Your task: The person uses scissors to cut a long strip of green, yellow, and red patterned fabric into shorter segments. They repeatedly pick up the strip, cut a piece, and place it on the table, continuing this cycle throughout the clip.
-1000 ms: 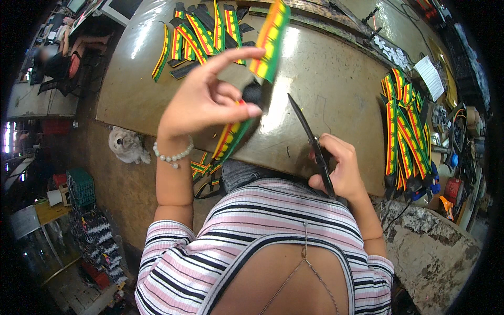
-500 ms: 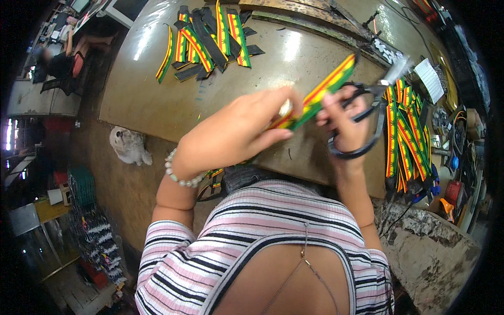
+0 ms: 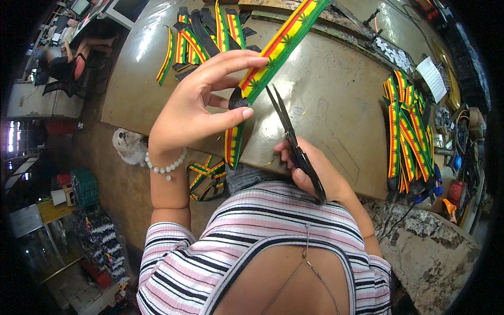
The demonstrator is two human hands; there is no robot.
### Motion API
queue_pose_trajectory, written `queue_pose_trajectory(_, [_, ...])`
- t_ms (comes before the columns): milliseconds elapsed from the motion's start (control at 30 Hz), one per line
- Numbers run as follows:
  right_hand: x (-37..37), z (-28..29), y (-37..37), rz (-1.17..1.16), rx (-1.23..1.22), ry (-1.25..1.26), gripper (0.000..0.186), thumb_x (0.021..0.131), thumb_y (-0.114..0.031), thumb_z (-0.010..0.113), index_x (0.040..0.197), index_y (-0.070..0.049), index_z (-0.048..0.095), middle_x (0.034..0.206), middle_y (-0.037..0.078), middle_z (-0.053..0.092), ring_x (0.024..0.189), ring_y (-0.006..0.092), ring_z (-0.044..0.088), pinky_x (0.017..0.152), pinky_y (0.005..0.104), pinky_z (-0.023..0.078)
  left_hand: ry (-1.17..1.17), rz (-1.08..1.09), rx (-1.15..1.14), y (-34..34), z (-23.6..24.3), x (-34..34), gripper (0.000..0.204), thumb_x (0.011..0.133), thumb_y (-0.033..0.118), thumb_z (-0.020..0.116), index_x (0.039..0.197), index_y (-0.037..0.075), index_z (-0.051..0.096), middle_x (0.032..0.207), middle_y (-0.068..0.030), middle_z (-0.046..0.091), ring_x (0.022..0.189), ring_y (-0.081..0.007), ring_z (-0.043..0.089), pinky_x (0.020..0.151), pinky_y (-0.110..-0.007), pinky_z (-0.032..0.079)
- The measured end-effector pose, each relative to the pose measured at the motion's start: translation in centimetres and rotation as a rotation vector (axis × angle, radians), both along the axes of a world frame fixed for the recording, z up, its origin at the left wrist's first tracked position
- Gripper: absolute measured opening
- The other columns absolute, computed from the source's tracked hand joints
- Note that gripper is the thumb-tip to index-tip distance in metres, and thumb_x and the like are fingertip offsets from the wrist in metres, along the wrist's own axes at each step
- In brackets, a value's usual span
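Nearest the body, at the tabletop's (image 3: 336, 105) near edge, the right hand (image 3: 315, 170) rests low with its fingers curled shut around the handles of black scissors (image 3: 294, 142), whose blades stand slightly apart and point up and to the far left. Half a second ago this hand was lifted beside the strap with the scissors at its end; it has since dropped away toward the chest. To the left and farther out, the left hand (image 3: 197, 107) is raised, wrist bent back, a bead bracelet (image 3: 167, 167) around it. Its thumb and forefinger pinch a green, yellow and red striped strap (image 3: 273, 50) at a black patch, the other fingers spread loosely. The strap runs from the pinch up toward the far right, and a short tail hangs down below the thumb. The scissor tips sit just right of the pinch, apart from the strap. Farther off lie a strap pile (image 3: 202, 31) at far left and another strap stack (image 3: 407, 128) at the right edge.
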State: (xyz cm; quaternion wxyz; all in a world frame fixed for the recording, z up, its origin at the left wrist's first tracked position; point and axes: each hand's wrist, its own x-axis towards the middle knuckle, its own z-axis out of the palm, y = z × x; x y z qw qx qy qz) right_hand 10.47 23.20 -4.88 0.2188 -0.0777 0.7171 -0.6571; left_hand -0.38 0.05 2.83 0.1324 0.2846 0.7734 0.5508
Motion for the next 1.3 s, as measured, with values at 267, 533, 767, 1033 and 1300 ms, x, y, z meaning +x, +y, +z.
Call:
queue_pose_trajectory(267, [-0.7, 1.9, -0.8, -0.043, 0.611, 0.391, 0.071, 0.064, -0.053, 0.083, 0.104, -0.002, 0.055, 0.093, 0.014, 0.058, 0.089, 0.0347, 0.061, 0.074, 0.0430, 0.050, -0.205, -0.029, 0.209, -1.8, -1.8, -0.1, 0.072, 0.077, -0.011, 0.064, 0.144, 0.001, 0.038, 0.148, -0.0077, 0.034, 0.099, -0.0139, 0.065, 0.067, -0.016, 0.053])
queue_pose_trajectory(533, [-0.8, 1.3, -1.2, -0.168, 0.628, 0.531, 0.057, 0.063, -0.047, 0.086, 0.087, -0.003, 0.060, 0.077, 0.010, 0.059, 0.069, 0.0271, 0.062, 0.060, 0.0362, 0.050, -0.346, -0.022, 0.266, -2.7, -2.6, -0.2, 0.078, 0.076, -0.011, 0.067, 0.145, -0.005, 0.032, 0.150, -0.0142, 0.033, 0.110, -0.0282, 0.064, 0.085, -0.026, 0.055])
queue_pose_trajectory(767, [-0.8, -0.2, -1.3, -0.246, 0.658, 0.525, 0.047, 0.063, -0.034, 0.089, 0.069, -0.001, 0.056, 0.063, 0.008, 0.054, 0.053, 0.0219, 0.055, 0.051, 0.0334, 0.045, -0.317, -0.006, 0.248, -2.2, -3.0, -0.5, 0.080, 0.076, -0.013, 0.066, 0.146, -0.006, 0.029, 0.150, -0.0142, 0.035, 0.112, -0.0305, 0.063, 0.083, -0.025, 0.054])
queue_pose_trajectory(1033, [-1.0, 1.4, -0.3, -0.092, 0.667, 0.369, 0.062, 0.064, -0.043, 0.085, 0.100, -0.002, 0.057, 0.095, 0.014, 0.059, 0.091, 0.0343, 0.060, 0.077, 0.0423, 0.049, -0.331, -0.041, 0.321, -2.7, -3.0, -0.9, 0.088, 0.073, -0.012, 0.070, 0.148, -0.007, 0.025, 0.149, -0.0161, 0.036, 0.112, -0.0289, 0.064, 0.075, -0.020, 0.054])
queue_pose_trajectory(1300, [-1.9, 2.6, -0.9, -0.037, 0.631, 0.292, 0.061, 0.063, -0.037, 0.084, 0.100, -0.001, 0.051, 0.094, 0.016, 0.053, 0.090, 0.0379, 0.056, 0.077, 0.0429, 0.046, -0.485, -0.126, 0.335, -1.4, -3.5, -0.6, 0.089, 0.071, -0.012, 0.071, 0.148, -0.006, 0.025, 0.149, -0.0161, 0.038, 0.112, -0.0256, 0.064, 0.059, -0.015, 0.050])
